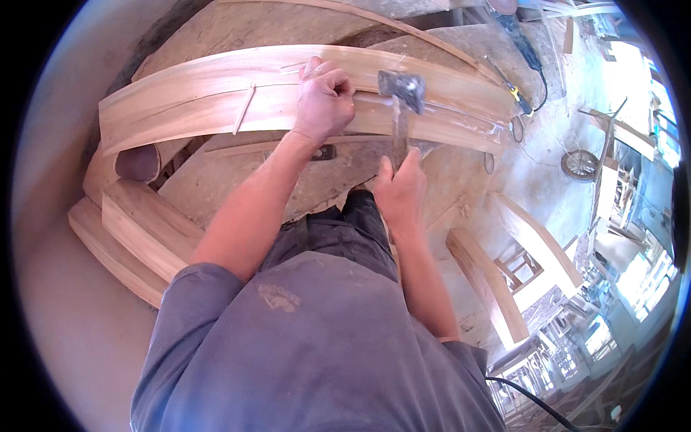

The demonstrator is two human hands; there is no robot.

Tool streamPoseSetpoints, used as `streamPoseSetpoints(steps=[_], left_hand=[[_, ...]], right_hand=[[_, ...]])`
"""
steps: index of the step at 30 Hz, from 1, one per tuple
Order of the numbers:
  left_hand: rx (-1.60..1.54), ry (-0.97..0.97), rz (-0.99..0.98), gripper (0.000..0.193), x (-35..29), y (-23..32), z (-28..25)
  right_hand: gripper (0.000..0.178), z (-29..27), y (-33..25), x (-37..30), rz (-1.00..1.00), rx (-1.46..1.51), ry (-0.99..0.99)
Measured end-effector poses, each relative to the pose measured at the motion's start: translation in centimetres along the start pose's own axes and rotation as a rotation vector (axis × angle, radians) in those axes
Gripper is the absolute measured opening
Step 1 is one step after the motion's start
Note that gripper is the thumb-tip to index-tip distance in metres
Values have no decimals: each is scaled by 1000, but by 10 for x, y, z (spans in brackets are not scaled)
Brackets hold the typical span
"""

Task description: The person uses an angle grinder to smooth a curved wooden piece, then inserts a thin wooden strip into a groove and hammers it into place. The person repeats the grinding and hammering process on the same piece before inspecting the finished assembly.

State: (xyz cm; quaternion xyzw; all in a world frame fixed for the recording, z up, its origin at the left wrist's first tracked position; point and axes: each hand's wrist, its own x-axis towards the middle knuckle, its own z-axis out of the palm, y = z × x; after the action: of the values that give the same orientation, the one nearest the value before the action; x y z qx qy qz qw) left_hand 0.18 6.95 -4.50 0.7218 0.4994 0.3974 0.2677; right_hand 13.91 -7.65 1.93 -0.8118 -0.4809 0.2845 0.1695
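Note:
A long, pale wooden plank (194,101) lies crosswise in front of me, with a dark crack line along its length and white smears near its right end. My left hand (325,101) is closed in a pinch over the plank's middle; what its fingers hold, if anything, is hidden. A thin wood sliver (291,69) shows beside its fingertips. My right hand (400,189) grips the wooden handle of a hammer (401,129), whose slightly blurred metal head is over the plank, right of my left hand. Another thin stick (245,108) lies across the plank, left of that hand.
Thick wooden pieces (137,223) lie at the left, and two more boards (489,284) stand at the right. A corded power tool (520,43) lies at the far right, near a yellow-and-black tool (515,93). A spoked wheel (579,164) is farther right.

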Motion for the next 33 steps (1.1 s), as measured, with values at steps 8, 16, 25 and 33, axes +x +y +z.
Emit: streamPoseSetpoints(steps=[8,16,25,33], left_hand=[[13,8,24,15,-1,-2,0],[21,30,68,16,-3,-11,3],[-11,23,71,20,0,-8,8],[24,45,152,20,-2,-5,12]], right_hand=[[33,-2,-1,-4,22,28,5],[33,2,2,-4,77,-114,-74],[41,-49,64,-5,90,84,24],[31,-210,213,96,170,-28,168]])
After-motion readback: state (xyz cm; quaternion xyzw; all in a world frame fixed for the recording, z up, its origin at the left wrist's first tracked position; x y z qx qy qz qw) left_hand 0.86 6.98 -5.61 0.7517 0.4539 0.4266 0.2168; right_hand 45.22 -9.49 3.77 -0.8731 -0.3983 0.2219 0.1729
